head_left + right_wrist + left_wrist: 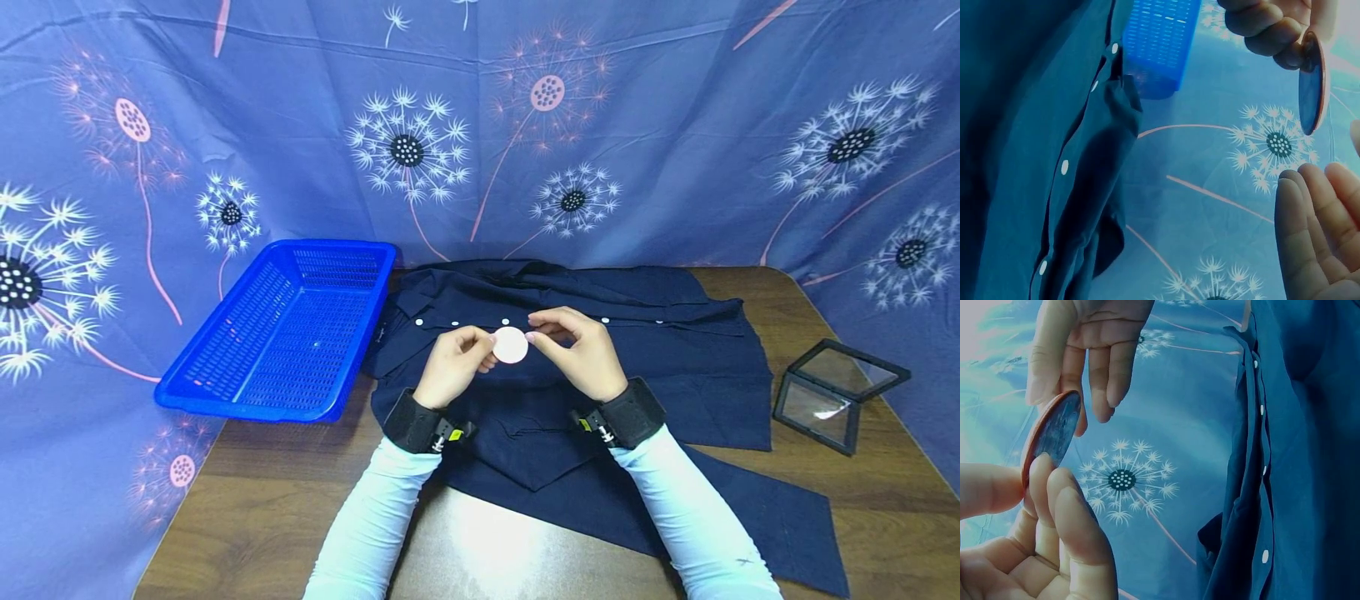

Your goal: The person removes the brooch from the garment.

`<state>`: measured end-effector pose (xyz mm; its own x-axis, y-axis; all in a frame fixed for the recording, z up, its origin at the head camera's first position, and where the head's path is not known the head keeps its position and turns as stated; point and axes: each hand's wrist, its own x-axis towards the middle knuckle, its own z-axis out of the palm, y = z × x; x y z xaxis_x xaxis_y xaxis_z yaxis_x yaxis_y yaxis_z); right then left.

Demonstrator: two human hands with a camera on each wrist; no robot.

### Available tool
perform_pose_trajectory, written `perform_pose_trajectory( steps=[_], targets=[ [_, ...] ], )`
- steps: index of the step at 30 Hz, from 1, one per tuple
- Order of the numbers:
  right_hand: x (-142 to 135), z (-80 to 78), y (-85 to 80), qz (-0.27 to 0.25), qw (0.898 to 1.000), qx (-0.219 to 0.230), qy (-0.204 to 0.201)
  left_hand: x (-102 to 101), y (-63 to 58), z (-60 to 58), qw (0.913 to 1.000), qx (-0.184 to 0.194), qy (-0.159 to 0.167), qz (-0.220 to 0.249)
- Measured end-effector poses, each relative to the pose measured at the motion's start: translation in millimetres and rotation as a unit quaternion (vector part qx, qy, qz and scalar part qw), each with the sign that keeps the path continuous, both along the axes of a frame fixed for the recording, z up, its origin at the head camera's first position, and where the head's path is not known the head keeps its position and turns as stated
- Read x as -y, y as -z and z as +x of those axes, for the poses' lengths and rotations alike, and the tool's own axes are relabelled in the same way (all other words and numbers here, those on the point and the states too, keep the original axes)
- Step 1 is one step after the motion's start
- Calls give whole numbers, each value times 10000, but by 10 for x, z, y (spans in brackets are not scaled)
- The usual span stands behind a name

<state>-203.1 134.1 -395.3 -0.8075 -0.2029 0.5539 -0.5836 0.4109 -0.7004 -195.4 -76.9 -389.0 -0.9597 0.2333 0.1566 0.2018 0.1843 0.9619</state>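
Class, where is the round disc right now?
In the head view, the disc is near the centre, pinched by the left hand, with the right hand beside it, over the dark shirt.

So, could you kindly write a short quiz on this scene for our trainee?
1. Which hand pinches the round white-faced disc?
2. True or false: in the head view, the blue plastic basket stands to the left of the navy shirt.
3. What colour are the buttons on the shirt?
a) red
b) white
c) yellow

Key:
1. The left hand.
2. True.
3. b) white.
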Motion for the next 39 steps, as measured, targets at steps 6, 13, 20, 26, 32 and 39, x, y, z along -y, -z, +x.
perform_pose_trajectory(
  steps=[6, 13, 20, 26, 32, 39],
  targets=[
    [-31, 4, 20, 285, 9992, -285, 5, 19, 72, -64, 9999, 122, -8, -29],
    [-57, 12, 76, 834, 9927, -820, 300, 23, 83, -58, 9999, 41, -91, 108],
    [-38, 10, 120, 1156, 9848, -1282, 208, 13, 83, -63, 9997, 53, -120, 200],
    [9, 11, 157, 1330, 9769, -1665, 140, -4, 102, -74, 9994, 111, -131, 307],
    [48, 18, 179, 1167, 9741, -1935, 96, -9, 111, -74, 9990, 227, -181, 343],
    [67, 18, 204, 1046, 9713, -2137, 22, -4, 120, -79, 9986, 282, -217, 384]
  ],
)
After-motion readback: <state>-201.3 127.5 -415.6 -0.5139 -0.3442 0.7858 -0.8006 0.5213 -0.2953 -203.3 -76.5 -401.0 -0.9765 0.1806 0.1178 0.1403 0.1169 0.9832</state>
